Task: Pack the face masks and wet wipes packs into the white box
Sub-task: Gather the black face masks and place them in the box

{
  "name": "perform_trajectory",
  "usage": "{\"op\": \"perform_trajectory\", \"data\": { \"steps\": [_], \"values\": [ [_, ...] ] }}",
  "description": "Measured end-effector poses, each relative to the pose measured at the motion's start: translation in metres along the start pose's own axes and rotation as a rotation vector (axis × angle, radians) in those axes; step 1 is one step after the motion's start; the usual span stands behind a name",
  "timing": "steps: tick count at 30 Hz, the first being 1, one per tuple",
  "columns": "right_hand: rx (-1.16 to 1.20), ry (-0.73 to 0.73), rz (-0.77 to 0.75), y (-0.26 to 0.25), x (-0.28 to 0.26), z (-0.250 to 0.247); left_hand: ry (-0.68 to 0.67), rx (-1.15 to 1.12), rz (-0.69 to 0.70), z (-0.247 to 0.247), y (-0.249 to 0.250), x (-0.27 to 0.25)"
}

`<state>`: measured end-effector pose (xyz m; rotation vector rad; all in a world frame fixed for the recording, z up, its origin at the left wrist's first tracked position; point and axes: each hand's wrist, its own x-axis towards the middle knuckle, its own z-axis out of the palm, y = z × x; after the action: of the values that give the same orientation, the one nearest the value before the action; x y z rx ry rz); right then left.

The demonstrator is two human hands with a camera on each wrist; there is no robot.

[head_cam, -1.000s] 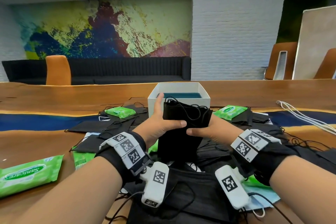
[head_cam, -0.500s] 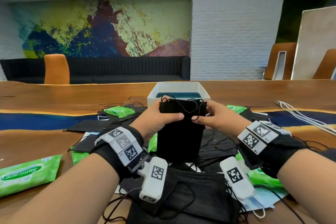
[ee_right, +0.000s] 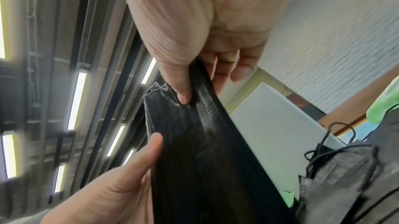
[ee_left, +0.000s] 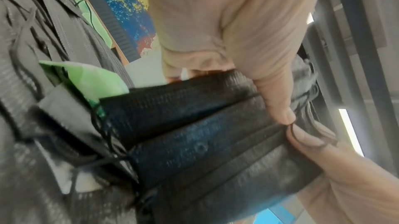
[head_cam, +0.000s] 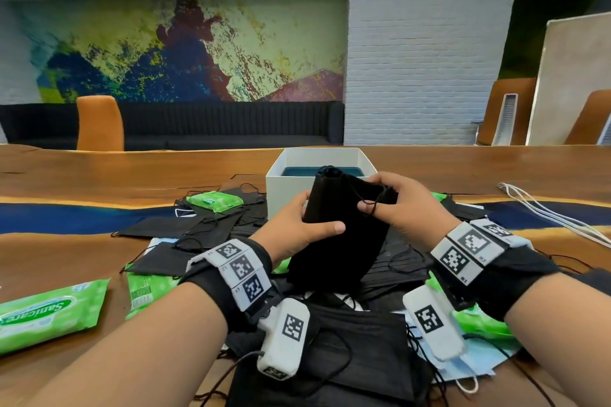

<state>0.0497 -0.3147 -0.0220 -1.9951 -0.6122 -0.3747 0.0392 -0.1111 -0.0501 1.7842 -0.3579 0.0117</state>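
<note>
Fingers [head_cam: 299, 205] of left hand [head_cam: 294, 228] curl behind a black mask stack [head_cam: 344, 235], thumb laid across its front; grasping it. Right hand [head_cam: 401, 205] pinches the stack's upper right edge, thumb in front, an ear loop [head_cam: 372, 205] caught over the thumb. Stack held upright, tilted a bit left, top end bent, lifted above the pile, just in front of the white box [head_cam: 287, 188]. Left wrist view: pleated stack [ee_left: 205, 142] with both thumbs meeting on its edge. Right wrist view: stack [ee_right: 207, 151] seen edge-on, right thumb pressed into the top, left fingers [ee_right: 149, 151] on the near side, box wall [ee_right: 270, 133] right behind.

Box open, dark teal inside; contents unclear. More black masks [head_cam: 330, 350] scattered on the tabletop [head_cam: 99, 175] under and around both wrists, loops tangled. Light blue mask [head_cam: 476, 363] under the right wrist. Green wipes packs: one far left [head_cam: 49, 317], one partly under masks near left wrist [head_cam: 145, 291], a small one left of the box [head_cam: 215, 201], one under the right wrist [head_cam: 479, 320]. White cables [head_cam: 545, 208] at right on the tabletop.
</note>
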Motion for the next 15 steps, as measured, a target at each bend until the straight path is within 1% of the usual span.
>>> {"op": "perform_trajectory", "data": {
  "steps": [2, 4, 6, 7, 11, 14, 15],
  "values": [
    [-0.006, -0.008, 0.043, 0.002, 0.002, -0.007, -0.041, 0.062, -0.057, -0.005, 0.000, -0.001],
    [-0.038, -0.012, 0.077, 0.002, 0.002, -0.015, -0.084, 0.173, -0.100, -0.007, -0.001, -0.003],
    [-0.079, -0.030, 0.131, 0.004, 0.001, -0.022, -0.090, 0.248, -0.104, -0.006, -0.002, -0.005],
    [-0.087, -0.035, 0.169, 0.004, 0.000, -0.024, -0.081, 0.247, -0.103, -0.005, -0.003, -0.005],
    [-0.107, -0.020, 0.292, 0.008, -0.005, -0.026, -0.013, 0.078, -0.117, -0.001, -0.003, -0.004],
    [-0.047, -0.089, 0.298, 0.009, -0.010, -0.025, -0.003, -0.050, -0.128, 0.001, -0.003, -0.002],
    [-0.030, -0.086, 0.290, 0.009, -0.010, -0.025, -0.007, -0.069, -0.132, 0.002, -0.002, -0.002]
  ]
}}
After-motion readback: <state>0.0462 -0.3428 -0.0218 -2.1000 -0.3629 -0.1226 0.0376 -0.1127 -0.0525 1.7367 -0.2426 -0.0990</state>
